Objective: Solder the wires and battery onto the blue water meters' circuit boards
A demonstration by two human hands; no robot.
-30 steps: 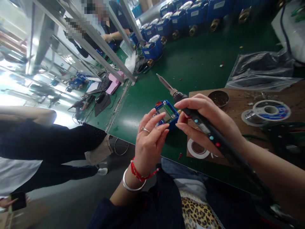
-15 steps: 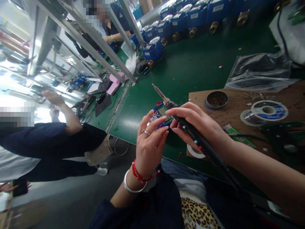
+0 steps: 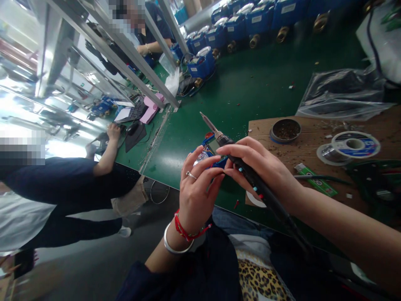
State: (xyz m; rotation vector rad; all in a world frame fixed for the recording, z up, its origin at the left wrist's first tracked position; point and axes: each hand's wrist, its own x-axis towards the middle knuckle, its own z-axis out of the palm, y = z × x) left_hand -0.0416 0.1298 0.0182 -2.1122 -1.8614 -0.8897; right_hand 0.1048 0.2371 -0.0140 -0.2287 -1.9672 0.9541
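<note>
My right hand [image 3: 266,167] is closed around the black handle of a soldering iron [image 3: 255,184]. The iron's metal tip points up and to the left over the green bench. Beside it, my left hand [image 3: 199,184] has thumb and forefinger pinched, touching my right fingertips; what they hold, if anything, is too small to name. Behind my fingers lies a blue-cased meter unit [image 3: 205,152] with a small display and coloured wires, partly hidden by both hands.
On cardboard [image 3: 260,129] at right are a round tin [image 3: 285,130], a solder spool [image 3: 355,146] and a green packet [image 3: 316,179]. Clear plastic bags [image 3: 341,94] lie behind. Blue meters [image 3: 232,31] line the back. A co-worker [image 3: 72,179] stands left; another sits beyond the metal posts.
My fingertips have come together, and the iron has shifted very slightly. At left, the co-worker's raised arm has lowered toward the bench.
</note>
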